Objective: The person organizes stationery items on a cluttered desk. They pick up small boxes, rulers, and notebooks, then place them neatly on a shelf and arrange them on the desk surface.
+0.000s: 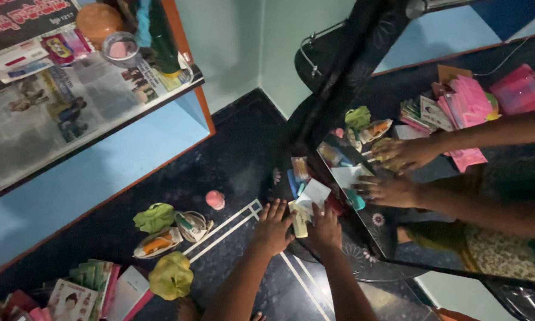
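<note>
Dark speckled stone floor (232,160) with white inlaid lines (220,233) fills the middle of the frame. Pale green wall (232,41) at top centre, meeting in a corner. Upper left: blue shelf unit (101,172) with orange-brown edging, its shelf lined with newspaper (53,113). Right side: large mirror (469,137) in a dark floral-patterned frame (344,65), leaning on the floor. Light dim, indoor.
</note>
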